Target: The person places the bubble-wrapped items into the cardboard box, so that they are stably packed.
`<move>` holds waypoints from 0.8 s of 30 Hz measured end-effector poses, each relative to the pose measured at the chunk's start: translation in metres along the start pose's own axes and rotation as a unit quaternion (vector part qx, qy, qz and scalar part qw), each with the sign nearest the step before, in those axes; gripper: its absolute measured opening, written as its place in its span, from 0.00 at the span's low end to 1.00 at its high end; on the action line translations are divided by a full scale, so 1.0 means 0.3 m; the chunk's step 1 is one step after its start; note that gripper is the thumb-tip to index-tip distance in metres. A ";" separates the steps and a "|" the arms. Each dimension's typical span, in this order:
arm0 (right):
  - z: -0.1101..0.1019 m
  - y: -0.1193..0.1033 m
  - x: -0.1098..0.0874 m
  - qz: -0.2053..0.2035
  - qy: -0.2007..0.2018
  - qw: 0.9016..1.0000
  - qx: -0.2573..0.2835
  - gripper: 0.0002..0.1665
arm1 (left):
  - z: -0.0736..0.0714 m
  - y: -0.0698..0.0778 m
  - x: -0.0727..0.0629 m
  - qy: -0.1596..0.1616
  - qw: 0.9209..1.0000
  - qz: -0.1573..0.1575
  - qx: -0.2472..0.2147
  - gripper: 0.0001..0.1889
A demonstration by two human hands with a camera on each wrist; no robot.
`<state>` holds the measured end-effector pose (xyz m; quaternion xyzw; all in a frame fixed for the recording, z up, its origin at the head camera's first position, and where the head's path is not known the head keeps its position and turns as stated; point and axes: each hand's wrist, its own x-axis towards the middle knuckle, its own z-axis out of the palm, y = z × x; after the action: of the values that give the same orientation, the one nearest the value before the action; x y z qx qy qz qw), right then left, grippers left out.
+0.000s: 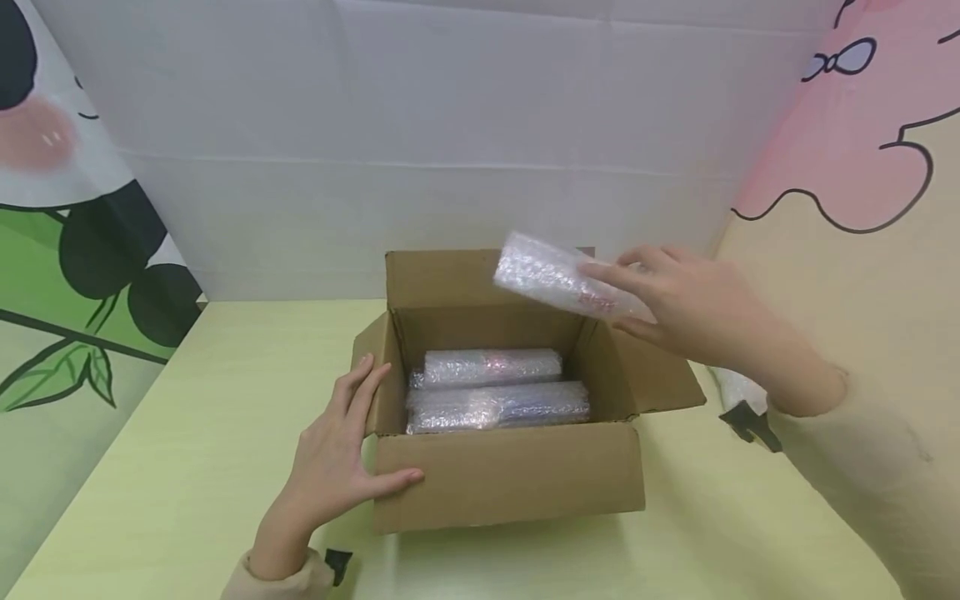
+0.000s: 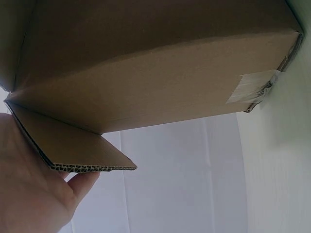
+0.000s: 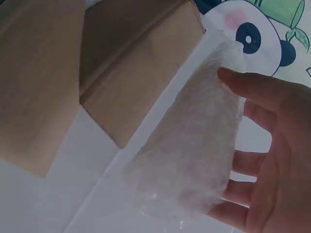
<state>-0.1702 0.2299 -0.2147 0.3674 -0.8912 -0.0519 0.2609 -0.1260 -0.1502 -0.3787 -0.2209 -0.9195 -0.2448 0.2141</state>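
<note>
An open cardboard box (image 1: 510, 475) stands on the table, its flaps folded outward. My left hand (image 1: 330, 450) holds the box's left front corner, fingers along the left flap and thumb against the front flap. In the left wrist view, the side flap (image 2: 73, 141) lies against that hand. Above the box's right rear, my right hand (image 1: 675, 292) grips one end of a bubble-wrapped package (image 1: 540, 271) with faint red print, tilted in the air. The wrap hides its contents. Inside the box lie several similar bubble-wrapped packages (image 1: 491, 367), side by side.
The pale yellow-green table (image 1: 225, 392) surrounds the box. A white sheet (image 1: 465, 125) hangs behind it, with cartoon-printed panels (image 1: 112, 250) at both sides. A white item (image 1: 738, 390), partly hidden by the right forearm, lies right of the box.
</note>
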 end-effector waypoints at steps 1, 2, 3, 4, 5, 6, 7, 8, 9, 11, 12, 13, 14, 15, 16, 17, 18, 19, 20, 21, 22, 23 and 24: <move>0.003 -0.015 0.019 -0.011 -0.012 1.000 0.005 0.36 | 0.000 0.000 0.000 0.000 1.000 0.000 0.000 0.62; 0.007 -0.030 0.038 -0.018 -0.026 0.999 0.008 0.35 | 0.000 -0.001 0.000 0.000 1.000 0.000 -0.001 0.62; 0.013 -0.044 0.055 -0.024 -0.041 0.999 0.012 0.35 | 0.000 -0.001 -0.001 0.000 1.000 0.000 0.000 0.62; 0.020 -0.058 0.071 -0.029 -0.056 0.998 0.012 0.34 | 0.000 -0.001 -0.001 0.000 1.000 0.001 -0.001 0.62; 0.027 -0.070 0.087 -0.036 -0.072 0.997 0.014 0.34 | 0.000 -0.002 -0.001 0.000 1.000 0.001 -0.001 0.62; 0.037 -0.082 0.102 -0.047 -0.083 0.995 0.016 0.33 | 0.000 -0.002 -0.001 0.000 1.000 0.001 -0.001 0.62; 0.048 -0.094 0.117 -0.055 -0.099 0.993 0.016 0.33 | 0.000 -0.003 -0.001 -0.001 1.000 0.002 -0.002 0.62; 0.060 -0.104 0.131 -0.062 -0.111 0.992 0.017 0.32 | 0.001 -0.003 -0.001 0.000 1.000 0.002 -0.001 0.62; 0.071 -0.114 0.144 -0.066 -0.128 0.989 0.018 0.31 | 0.001 -0.003 0.000 0.000 1.000 0.003 -0.001 0.62; 0.092 -0.131 0.169 -0.075 -0.160 0.984 0.016 0.30 | 0.001 -0.004 0.000 0.000 1.000 0.004 -0.001 0.62; 0.102 -0.138 0.181 -0.075 -0.175 0.982 0.016 0.30 | 0.002 -0.005 0.000 0.001 1.000 0.005 0.000 0.62; 0.111 -0.144 0.192 -0.074 -0.191 0.979 0.014 0.30 | 0.002 -0.005 0.000 0.001 1.000 0.005 0.000 0.62; 0.119 -0.148 0.203 -0.076 -0.204 0.976 0.013 0.31 | 0.002 -0.006 0.000 0.001 1.000 0.005 0.001 0.62; 0.127 -0.152 0.214 -0.078 -0.216 0.973 0.012 0.32 | 0.002 -0.006 0.000 0.001 1.000 0.005 0.001 0.62; 0.137 -0.154 0.224 -0.082 -0.224 0.971 0.009 0.33 | 0.002 -0.006 0.000 0.000 1.000 0.005 0.001 0.62; 0.148 -0.156 0.234 -0.086 -0.232 0.969 0.007 0.34 | 0.002 -0.006 0.000 0.000 1.000 0.005 0.002 0.62; 0.160 -0.158 0.244 -0.090 -0.238 0.967 0.006 0.35 | 0.002 -0.007 0.001 0.000 1.000 0.004 0.002 0.63; 0.174 -0.160 0.253 -0.095 -0.242 0.966 0.004 0.36 | 0.002 -0.006 0.001 0.000 1.000 0.004 0.002 0.63; 0.187 -0.164 0.261 -0.098 -0.248 0.964 0.003 0.37 | 0.002 -0.006 0.001 -0.001 1.000 0.004 0.002 0.63; 0.201 -0.168 0.268 -0.102 -0.252 0.962 0.001 0.37 | 0.002 -0.006 0.001 -0.001 1.000 0.004 0.002 0.63; 0.214 -0.172 0.274 -0.105 -0.257 0.961 -0.001 0.37 | 0.002 -0.006 0.002 -0.001 1.000 0.003 0.002 0.62; 0.226 -0.178 0.279 -0.106 -0.262 0.959 -0.002 0.37 | 0.002 -0.006 0.002 -0.001 1.000 0.003 0.002 0.62; 0.236 -0.183 0.283 -0.107 -0.266 0.958 -0.002 0.37 | 0.002 -0.006 0.002 -0.001 1.000 0.003 0.002 0.62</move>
<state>-0.2218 0.1251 -0.2548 0.4332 -0.8836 -0.1774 0.0077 -0.1276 -0.1510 -0.3795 -0.2237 -0.9193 -0.2424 0.2146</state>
